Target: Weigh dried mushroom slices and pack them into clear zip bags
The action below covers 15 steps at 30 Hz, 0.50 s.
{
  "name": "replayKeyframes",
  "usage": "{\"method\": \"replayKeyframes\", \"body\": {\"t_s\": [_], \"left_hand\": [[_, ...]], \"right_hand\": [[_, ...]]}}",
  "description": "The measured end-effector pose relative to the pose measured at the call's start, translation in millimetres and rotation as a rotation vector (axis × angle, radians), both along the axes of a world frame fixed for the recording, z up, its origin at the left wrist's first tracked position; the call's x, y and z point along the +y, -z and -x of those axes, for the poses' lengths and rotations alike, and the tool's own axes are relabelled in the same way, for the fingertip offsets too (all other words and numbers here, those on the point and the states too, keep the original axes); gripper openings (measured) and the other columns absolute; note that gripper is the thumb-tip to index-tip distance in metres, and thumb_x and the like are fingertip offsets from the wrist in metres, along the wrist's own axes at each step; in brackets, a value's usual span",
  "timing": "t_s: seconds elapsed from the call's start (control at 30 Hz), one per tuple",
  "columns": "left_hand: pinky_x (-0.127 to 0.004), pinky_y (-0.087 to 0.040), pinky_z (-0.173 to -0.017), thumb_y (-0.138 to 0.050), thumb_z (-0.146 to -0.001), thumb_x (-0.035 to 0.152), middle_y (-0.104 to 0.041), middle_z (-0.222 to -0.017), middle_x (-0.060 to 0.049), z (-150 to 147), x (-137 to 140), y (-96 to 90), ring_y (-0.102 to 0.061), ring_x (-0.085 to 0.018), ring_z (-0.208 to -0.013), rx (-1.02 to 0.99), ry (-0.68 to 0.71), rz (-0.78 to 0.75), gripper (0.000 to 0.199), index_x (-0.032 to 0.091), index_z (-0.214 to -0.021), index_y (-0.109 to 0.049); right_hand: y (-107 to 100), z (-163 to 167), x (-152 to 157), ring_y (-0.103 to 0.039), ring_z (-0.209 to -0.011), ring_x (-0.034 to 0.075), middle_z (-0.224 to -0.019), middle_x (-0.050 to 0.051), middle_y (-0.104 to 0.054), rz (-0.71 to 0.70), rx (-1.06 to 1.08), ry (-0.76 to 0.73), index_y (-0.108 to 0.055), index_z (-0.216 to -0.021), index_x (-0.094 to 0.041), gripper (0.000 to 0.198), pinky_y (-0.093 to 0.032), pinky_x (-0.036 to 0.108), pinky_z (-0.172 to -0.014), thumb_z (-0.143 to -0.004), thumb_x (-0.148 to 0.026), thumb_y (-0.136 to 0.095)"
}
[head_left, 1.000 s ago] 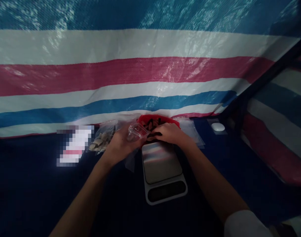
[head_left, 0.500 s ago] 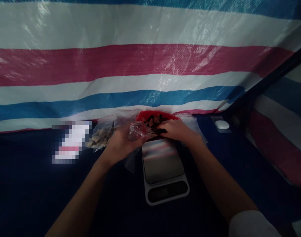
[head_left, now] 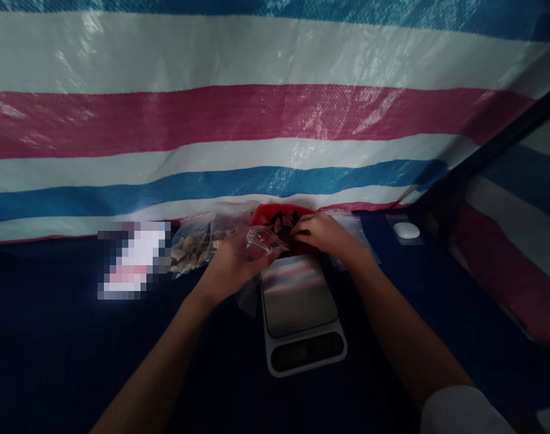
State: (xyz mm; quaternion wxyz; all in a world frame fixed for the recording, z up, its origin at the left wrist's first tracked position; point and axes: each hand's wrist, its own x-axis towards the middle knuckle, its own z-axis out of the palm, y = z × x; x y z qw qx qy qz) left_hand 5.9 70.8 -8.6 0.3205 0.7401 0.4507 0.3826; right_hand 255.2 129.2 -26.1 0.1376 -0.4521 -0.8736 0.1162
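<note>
Held by its edges in my left hand (head_left: 232, 262) is a clear plastic bag (head_left: 262, 238), its mouth spread beside a red bag (head_left: 268, 211). Dark and reddish-brown dried slices (head_left: 281, 223) lie inside the red bag. My right hand (head_left: 324, 234) reaches into it from the right, fingers bent together among the slices; what they pinch is hidden. Just in front of both hands sits a white kitchen scale (head_left: 299, 301) with a bare metal plate and a dark display. A clear bag of pale dried pieces (head_left: 188, 253) lies left of my left hand.
Behind everything rises a striped plastic sheet (head_left: 211, 114). On the dark blue surface (head_left: 67, 343) are a blurred-out bright object (head_left: 134, 256) at left, flat clear bags (head_left: 353, 226) by my right wrist, and a white rounded object (head_left: 406, 230) at right.
My left hand and the clear bag have shifted slightly right, closer to the right hand. The right hand has moved slightly right, its fingers still in the red bag.
</note>
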Motion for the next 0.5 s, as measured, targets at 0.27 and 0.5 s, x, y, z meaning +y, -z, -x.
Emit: {"method": "replayKeyframes", "body": {"t_s": [0.27, 0.5], "left_hand": [[-0.044, -0.06, -0.093, -0.078, -0.087, 0.037, -0.075, -0.12, -0.01, -9.0, -0.9, 17.5, -0.073, -0.029, -0.109, 0.056, 0.017, -0.072, 0.04, 0.023, -0.123, -0.068], [-0.046, -0.057, -0.096, -0.079, -0.084, 0.034, -0.076, -0.112, -0.009, -15.8, -4.6, 12.7, -0.071, -0.028, -0.105, 0.04, 0.06, -0.098, 0.033, 0.023, -0.114, -0.069]], "right_hand": [[-17.8, 5.9, -12.3, -0.076, -0.093, 0.02, -0.102, 0.001, -0.082, -0.018, 0.526, -0.051, -0.085, -0.098, -0.029, 0.016, -0.059, 0.034, -0.092, -0.089, -0.021, -0.074], [-38.2, 29.0, -32.3, -0.075, -0.095, 0.019, -0.102, 0.001, -0.081, -0.004, 0.521, -0.164, -0.085, -0.095, -0.029, 0.015, -0.06, 0.034, -0.095, -0.091, -0.021, -0.073]]}}
